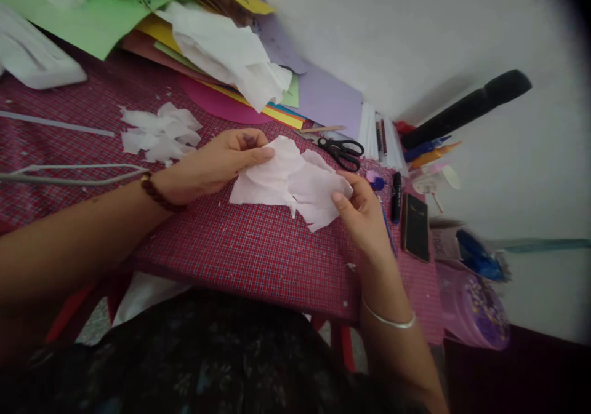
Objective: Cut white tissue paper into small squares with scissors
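Observation:
A thin white piece of tissue paper (290,180) with ragged edges is stretched between my two hands, just above the table. My left hand (231,159) pinches its left upper part between thumb and fingers. At the right edge, my right hand (362,214) grips the paper with the thumb on top. Behind my left wrist lies a loose pile of cut white paper pieces (161,132). A larger crumpled white sheet (226,48) rests on the coloured papers further back. Black-handled scissors (341,151) lie just beyond the paper I hold.
A red checked cloth (258,254) covers the table. Toward the right are a black marker (396,197), a phone (415,226) and a pink tub (475,309). Coloured paper sheets (332,103) lean by the wall. A white cable (69,177) crosses at left, near a white plastic object (37,51).

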Tool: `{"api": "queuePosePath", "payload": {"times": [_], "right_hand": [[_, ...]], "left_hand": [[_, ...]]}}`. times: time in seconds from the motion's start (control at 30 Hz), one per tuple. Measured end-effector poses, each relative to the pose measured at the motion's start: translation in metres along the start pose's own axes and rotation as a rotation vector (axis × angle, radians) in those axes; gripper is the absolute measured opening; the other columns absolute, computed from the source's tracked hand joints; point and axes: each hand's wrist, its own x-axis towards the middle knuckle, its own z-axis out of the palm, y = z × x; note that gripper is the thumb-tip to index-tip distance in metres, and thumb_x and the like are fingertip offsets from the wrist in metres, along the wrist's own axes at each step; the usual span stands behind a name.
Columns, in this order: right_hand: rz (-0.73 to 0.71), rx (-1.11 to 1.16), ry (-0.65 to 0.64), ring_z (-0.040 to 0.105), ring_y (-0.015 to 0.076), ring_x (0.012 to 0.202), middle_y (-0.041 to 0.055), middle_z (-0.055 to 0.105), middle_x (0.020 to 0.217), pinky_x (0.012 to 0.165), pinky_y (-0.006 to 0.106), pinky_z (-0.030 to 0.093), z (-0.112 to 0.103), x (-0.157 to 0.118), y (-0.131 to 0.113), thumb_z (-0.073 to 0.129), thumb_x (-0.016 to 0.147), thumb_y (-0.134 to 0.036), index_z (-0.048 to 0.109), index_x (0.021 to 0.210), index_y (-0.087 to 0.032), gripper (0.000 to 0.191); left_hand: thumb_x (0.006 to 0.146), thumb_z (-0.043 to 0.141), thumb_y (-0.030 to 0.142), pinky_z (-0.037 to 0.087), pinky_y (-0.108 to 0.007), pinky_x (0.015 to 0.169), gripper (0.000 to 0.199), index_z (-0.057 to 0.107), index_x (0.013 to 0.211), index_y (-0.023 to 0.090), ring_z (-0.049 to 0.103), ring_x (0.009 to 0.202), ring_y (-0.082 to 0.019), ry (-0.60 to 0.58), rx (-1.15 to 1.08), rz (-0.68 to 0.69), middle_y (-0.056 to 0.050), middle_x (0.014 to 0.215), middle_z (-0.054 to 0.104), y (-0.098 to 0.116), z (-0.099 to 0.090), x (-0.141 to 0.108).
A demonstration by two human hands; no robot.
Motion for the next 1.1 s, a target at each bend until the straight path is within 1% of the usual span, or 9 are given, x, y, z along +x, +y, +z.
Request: {"api": "queuePosePath", "payload": {"times": [0.13, 0.27, 0.4, 0.53, 0.63, 0.7, 0.83, 0.97, 1.1], "right_hand": [[-0.146, -0.095, 0.124, 0.058, 0.0268, 0.123, 0.0102, 0.056, 0.138, 0.104, 0.049, 0.047, 0.003, -0.005, -0.012, 0.068, 0.084, -0.046, 0.050, 0.134, -0.029, 0.056], [-0.189, -0.229, 0.086, 0.054, 0.0305, 0.127, 0.0112, 0.053, 0.142, 0.108, 0.053, 0.043, 0.007, -0.012, -0.025, 0.076, 0.077, -0.045, 0.048, 0.138, -0.029, 0.069], [-0.114, -0.324, -0.057, 0.063, 0.0300, 0.110, 0.0126, 0.067, 0.121, 0.096, 0.050, 0.048, 0.016, -0.017, -0.032, 0.076, 0.074, -0.039, 0.057, 0.125, -0.022, 0.057], [-0.125, -0.351, -0.157, 0.063, 0.0197, 0.078, 0.0030, 0.070, 0.083, 0.070, 0.034, 0.047, 0.025, -0.018, -0.031, 0.067, 0.076, -0.023, 0.063, 0.083, -0.022, 0.008], [-0.129, -0.334, -0.171, 0.054, 0.0145, 0.062, -0.0022, 0.057, 0.061, 0.058, 0.027, 0.037, 0.028, -0.018, -0.029, 0.058, 0.079, -0.019, 0.051, 0.062, -0.022, 0.019], [-0.138, -0.359, -0.156, 0.051, 0.0140, 0.059, -0.0024, 0.054, 0.058, 0.057, 0.027, 0.034, 0.029, -0.018, -0.028, 0.056, 0.081, -0.020, 0.048, 0.059, -0.022, 0.023], [-0.196, -0.498, -0.198, 0.056, 0.0175, 0.062, 0.0023, 0.062, 0.062, 0.061, 0.030, 0.036, 0.034, -0.019, -0.029, 0.054, 0.085, -0.025, 0.053, 0.061, -0.021, 0.024], [-0.213, -0.679, -0.224, 0.059, 0.0202, 0.065, 0.0061, 0.069, 0.068, 0.063, 0.032, 0.035, 0.039, -0.019, -0.034, 0.049, 0.086, -0.023, 0.061, 0.069, -0.020, 0.020], [-0.166, -0.824, -0.222, 0.060, 0.0200, 0.065, 0.0076, 0.072, 0.072, 0.061, 0.031, 0.032, 0.040, -0.016, -0.039, 0.047, 0.082, -0.016, 0.066, 0.077, -0.019, 0.020]], "left_hand": [[0.081, 0.073, 0.034, 0.029, -0.024, 0.049, 0.025, 0.055, 0.071, 0.020, 0.041, 0.054, -0.009, -0.104, 0.088, 0.024, 0.004, 0.063, 0.051, 0.013, 0.010, -0.016], [0.086, 0.067, 0.032, 0.048, -0.028, 0.071, 0.019, 0.061, 0.073, 0.020, 0.062, 0.087, -0.018, -0.215, 0.293, 0.211, -0.006, 0.093, 0.069, 0.027, 0.022, -0.032], [0.085, 0.066, 0.027, 0.051, -0.033, 0.085, 0.014, 0.064, 0.072, 0.022, 0.066, 0.091, -0.020, -0.295, 0.467, 0.370, -0.006, 0.095, 0.072, 0.029, 0.030, -0.041], [0.083, 0.068, 0.024, 0.049, -0.033, 0.091, 0.013, 0.064, 0.071, 0.023, 0.066, 0.096, -0.020, -0.509, 0.551, 0.437, -0.007, 0.103, 0.074, 0.023, 0.035, -0.050], [0.084, 0.069, 0.033, 0.049, -0.032, 0.089, 0.011, 0.063, 0.080, 0.024, 0.065, 0.096, -0.021, -0.678, 0.566, 0.423, -0.007, 0.105, 0.073, 0.020, 0.036, -0.054], [0.087, 0.063, 0.041, 0.049, -0.030, 0.076, 0.019, 0.061, 0.085, 0.022, 0.063, 0.083, -0.019, -0.640, 0.589, 0.411, -0.006, 0.091, 0.070, 0.017, 0.036, -0.053], [0.091, 0.050, 0.055, 0.038, -0.028, 0.059, 0.040, 0.053, 0.072, 0.019, 0.050, 0.060, -0.014, -0.416, 0.844, 0.420, -0.001, 0.067, 0.057, 0.011, 0.038, -0.047], [0.087, 0.053, 0.062, 0.045, -0.032, 0.071, 0.048, 0.060, 0.092, 0.015, 0.061, 0.082, -0.023, -0.345, 1.171, 0.432, -0.009, 0.089, 0.065, 0.007, 0.049, -0.045], [0.083, 0.058, 0.065, 0.049, -0.039, 0.087, 0.060, 0.058, 0.111, 0.012, 0.062, 0.103, -0.029, -0.294, 1.328, 0.426, -0.015, 0.110, 0.066, 0.007, 0.062, -0.052]]}}
